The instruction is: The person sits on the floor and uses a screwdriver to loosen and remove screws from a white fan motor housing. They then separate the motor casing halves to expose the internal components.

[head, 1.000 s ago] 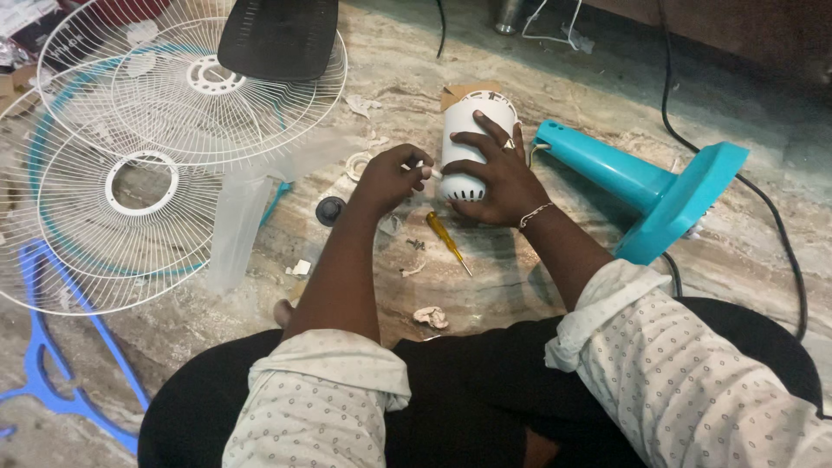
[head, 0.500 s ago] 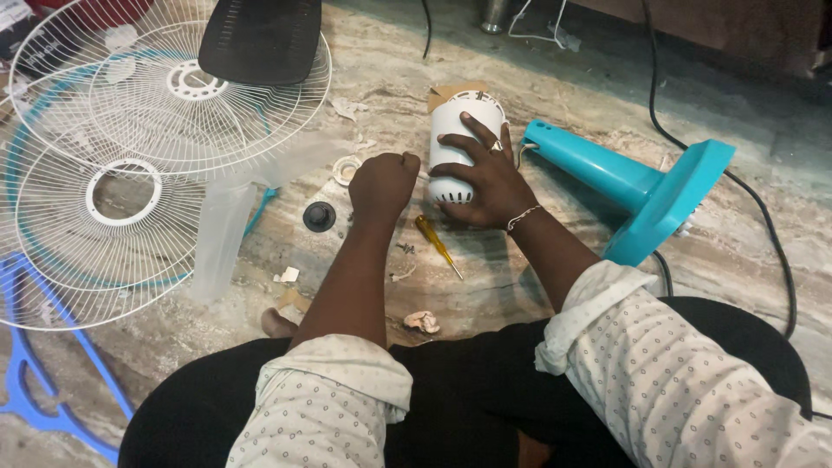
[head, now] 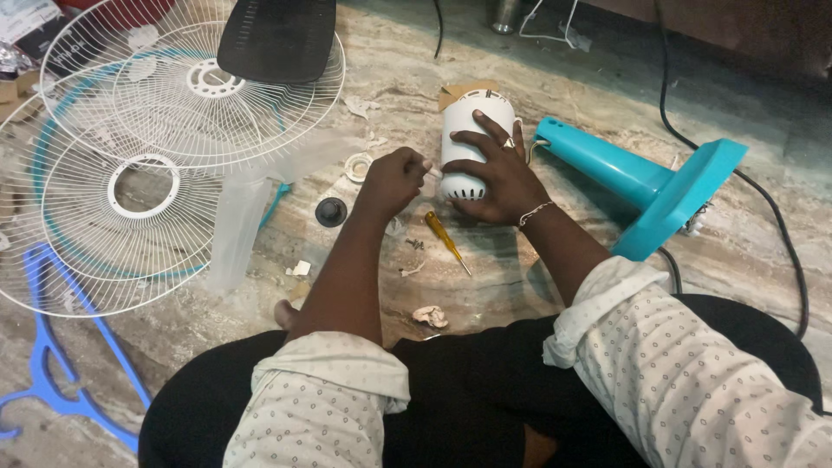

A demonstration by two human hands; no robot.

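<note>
Centre frame: right hand (head: 494,173) fingers spread flat over white motor housing (head: 472,147), long axis running up-frame; left hand (head: 394,178) fist closed, touching housing's left side, contents hidden.

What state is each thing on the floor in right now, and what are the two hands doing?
White motor housing: lying on the floor, right hand spread over it.
Left hand: closed into a fist at the housing's side.
Yellow screwdriver: lying loose, untouched.
Teal fan stand: tipped on its side.
Two white wire grilles: off the fan, lying flat, overlapping.
Clear fan blade: detached, lying on the floor.
Black round cap: loose on the floor.
</note>
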